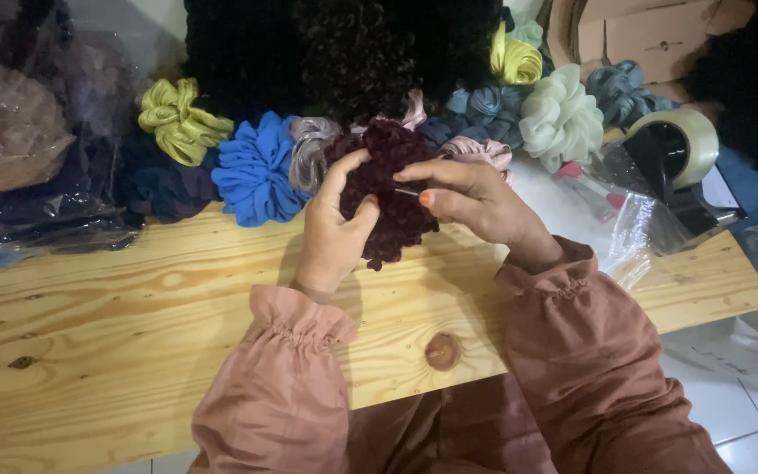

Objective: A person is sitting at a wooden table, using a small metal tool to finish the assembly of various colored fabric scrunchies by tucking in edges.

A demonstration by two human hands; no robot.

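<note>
A dark maroon velvet scrunchie [392,189] is held up over the wooden table [98,316]. My left hand [331,233] grips its left side, thumb pressed into the ruffles. My right hand [475,200] pinches a thin metal needle [406,191] against the scrunchie's right side, fingertips touching the fabric. Both arms wear dusty pink sleeves with gathered cuffs.
Several scrunchies lie along the table's back: olive yellow [179,121], blue [256,171], grey [309,149], pale green [561,118], slate blue [489,105]. A tape dispenser [673,158] sits at the right on clear plastic bags [638,224]. Bagged fabric [19,140] is piled left; cardboard boxes [651,35] behind.
</note>
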